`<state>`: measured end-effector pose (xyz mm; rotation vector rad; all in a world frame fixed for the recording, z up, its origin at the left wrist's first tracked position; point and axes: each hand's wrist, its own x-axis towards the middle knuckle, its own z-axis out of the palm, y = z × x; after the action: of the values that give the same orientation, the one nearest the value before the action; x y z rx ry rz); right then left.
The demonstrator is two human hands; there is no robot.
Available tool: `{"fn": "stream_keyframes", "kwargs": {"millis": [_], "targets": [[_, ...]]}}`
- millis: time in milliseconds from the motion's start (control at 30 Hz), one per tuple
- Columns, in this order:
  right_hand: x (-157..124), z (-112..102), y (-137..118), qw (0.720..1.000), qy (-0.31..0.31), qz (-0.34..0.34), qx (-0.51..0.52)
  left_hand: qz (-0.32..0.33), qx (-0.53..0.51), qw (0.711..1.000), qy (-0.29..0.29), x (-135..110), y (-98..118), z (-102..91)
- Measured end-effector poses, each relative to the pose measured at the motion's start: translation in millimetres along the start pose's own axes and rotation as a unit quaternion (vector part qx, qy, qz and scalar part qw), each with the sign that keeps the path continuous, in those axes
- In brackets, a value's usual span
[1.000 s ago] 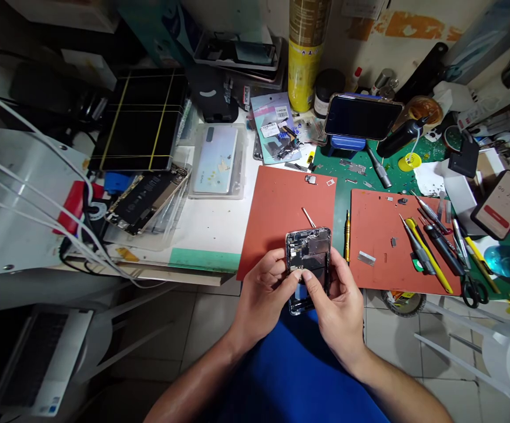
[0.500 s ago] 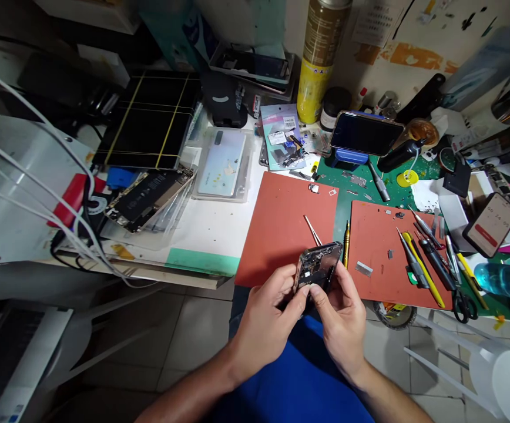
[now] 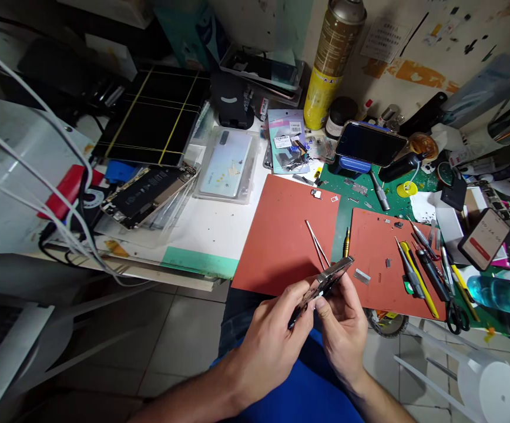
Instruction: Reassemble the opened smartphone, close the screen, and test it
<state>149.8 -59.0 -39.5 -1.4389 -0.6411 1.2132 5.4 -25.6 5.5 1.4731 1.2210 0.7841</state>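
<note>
Both my hands hold an opened phone frame (image 3: 326, 280) in front of the bench edge, tilted so I see it nearly edge-on. My left hand (image 3: 277, 335) pinches its lower left side with thumb and fingers. The fingers of my right hand (image 3: 342, 326) are closed round its right side, the thumb pressing on the near edge. Metal tweezers (image 3: 316, 242) lie on the left red mat (image 3: 281, 235) just beyond the phone. A yellow-handled screwdriver (image 3: 346, 242) lies between the two mats.
On the right red mat (image 3: 382, 282) lie small metal parts and several screwdrivers (image 3: 418, 264). A dark phone on a blue stand (image 3: 371, 144), a spray can (image 3: 329, 64), a phone showing a timer (image 3: 480, 239), a white back cover (image 3: 227, 163), an open phone (image 3: 143, 197) and white cables (image 3: 39, 176) crowd the bench.
The phone frame has been turned from face-up to nearly edge-on between my hands. The view has shifted, uncovering the tweezers on the mat.
</note>
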Motion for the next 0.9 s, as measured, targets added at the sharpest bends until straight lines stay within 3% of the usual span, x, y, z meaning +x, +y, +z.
{"fn": "stream_keyframes", "kwargs": {"millis": [133,400,767,900], "targets": [[-0.2,-0.8,-1.1,1.000,-0.002,0.003,0.009,0.016,0.015,1.000,0.014,0.6,0.2,0.0],[0.6,2.4,-6.0,0.999,0.006,-0.028,0.020,-0.024,-0.049,0.999,0.008,0.1,-3.0,2.0],[1.7,8.1,-9.5,0.999,0.044,-0.021,-0.012,-0.133,-0.182,0.974,-0.001,12.3,-5.1,1.4],[3.8,9.3,-13.1,0.998,0.039,-0.031,-0.033,-0.143,-0.197,0.970,-0.004,16.7,-5.8,-0.5]]}}
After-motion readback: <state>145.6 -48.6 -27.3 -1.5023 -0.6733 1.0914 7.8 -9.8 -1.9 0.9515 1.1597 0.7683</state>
